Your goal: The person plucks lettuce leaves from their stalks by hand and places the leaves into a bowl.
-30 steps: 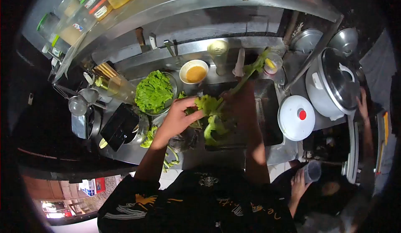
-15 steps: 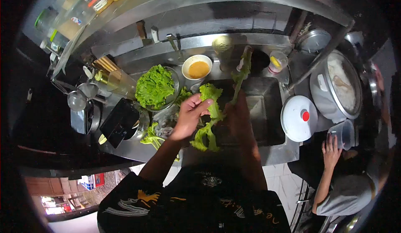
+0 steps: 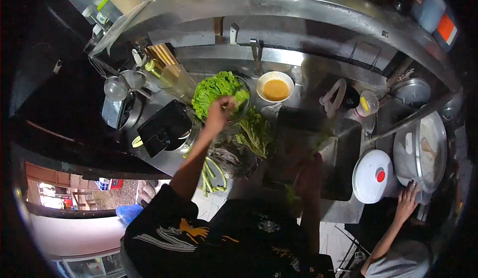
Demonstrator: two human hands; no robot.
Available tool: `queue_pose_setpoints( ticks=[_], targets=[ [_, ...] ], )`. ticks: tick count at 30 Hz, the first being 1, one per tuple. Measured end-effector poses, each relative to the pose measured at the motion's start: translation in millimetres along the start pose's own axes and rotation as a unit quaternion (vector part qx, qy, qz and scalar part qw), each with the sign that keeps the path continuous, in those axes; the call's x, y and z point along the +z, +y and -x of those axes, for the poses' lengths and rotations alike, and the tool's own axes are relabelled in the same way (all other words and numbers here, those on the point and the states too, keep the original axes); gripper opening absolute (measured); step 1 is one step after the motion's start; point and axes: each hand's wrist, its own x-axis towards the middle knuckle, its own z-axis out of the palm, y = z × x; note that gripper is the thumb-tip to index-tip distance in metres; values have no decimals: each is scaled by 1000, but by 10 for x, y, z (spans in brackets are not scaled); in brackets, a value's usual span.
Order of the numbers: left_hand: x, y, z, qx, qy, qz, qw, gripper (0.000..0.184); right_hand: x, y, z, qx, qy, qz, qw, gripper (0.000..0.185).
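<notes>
The steel table (image 3: 343,211) spans the frame, with the dark sink (image 3: 347,146) set into it right of centre. At the right edge stands the open pot (image 3: 409,151); a second before, it had its lid on. Another person's hand (image 3: 409,198) now rests near its base in the lower right.

Left of centre, the heap of lettuce (image 3: 213,86) fills a bowl (image 3: 247,89), and the main change is here: the left hand (image 3: 222,112), half a second ago holding a leaf near the sink's left edge, is now over the right side of the heap. For the work in hand this looks like a passage from tearing to gathering. A leafy bunch (image 3: 255,133) lies between bowl and sink, with stems (image 3: 213,176) below it at the table's front edge.

The right hand (image 3: 309,171), shadowed and blurred above the sink, has dropped lower; a streak of green stalk (image 3: 326,133) shows just above it, but I cannot tell whether its fingers grip that. The left fingers appear closed on a pale leaf piece (image 3: 242,96), the smallest item, which sits against the heap and seems not yet let go.
</notes>
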Motion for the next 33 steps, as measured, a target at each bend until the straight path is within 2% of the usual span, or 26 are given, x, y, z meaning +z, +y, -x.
queue_pose_setpoints(
  ticks=[1, 3, 6, 8, 9, 11, 12, 14, 16, 19, 20, 21, 22, 24, 25, 28, 30, 33],
  targets=[
    [-128, -212, -158, -49, -63, -11, 997, 11, -35, -35, -15, -5, 14, 7, 1000, 35],
    [-169, -640, -452, -86, -44, 7, 995, 13, -82, -122, -34, -16, 41, 18, 999, 33],
    [50, -1189, -548, -199, 47, 195, 959, 18, -87, -242, -169, -48, 59, 22, 997, 31],
    [354, -1706, -441, -274, 135, 303, 903, 23, -76, -304, -245, -66, 68, 20, 995, 29],
    [519, -1932, -375, -307, 157, 238, 908, 24, -71, -332, -279, -76, 73, 19, 994, 28],
    [687, -1829, -251, -345, 175, 141, 911, 25, -57, -385, -302, -94, 83, 18, 992, 26],
    [695, -1448, -184, -353, 173, 109, 913, 26, -41, -399, -318, -104, 85, 18, 991, 25],
    [744, -1414, -96, -359, 208, 99, 905, 29, -11, -421, -340, -123, 91, 15, 988, 24],
    [885, -2017, -60, -354, 275, 147, 882, 33, 17, -437, -377, -141, 92, 16, 986, 23],
    [665, -1527, -62, -357, 231, -91, 901, 34, 35, -464, -380, -175, 89, 48, 979, 22],
    [767, -2044, -38, -344, 256, -74, 900, 35, 34, -466, -382, -187, 87, 63, 976, 22],
    [699, -2033, 18, -306, 265, 292, 867, 35, 36, -470, -379, -198, 86, 79, 973, 23],
    [715, -1940, 38, -325, 265, 244, 874, 35, 107, -515, -336, -221, 73, 109, 966, 21],
    [607, -1689, 7, -354, 270, 144, 884, 35, 154, -546, -288, -204, 74, 105, 970, 19],
    [552, -1159, 142, -287, 218, 305, 882, 36, 163, -554, -274, -195, 74, 104, 972, 17],
    [415, -114, 261, -257, 55, 303, 916, 28, 115, -452, -238, -192, 71, 79, 976, 14],
    [450, 273, 417, -169, -9, 277, 946, 24, 39, -321, -235, -176, 87, 155, 968, 15],
    [449, 1095, 626, -75, -135, 177, 972, 18, 24, -158, -205, -251, 0, 180, 951, 27]
  ],
)
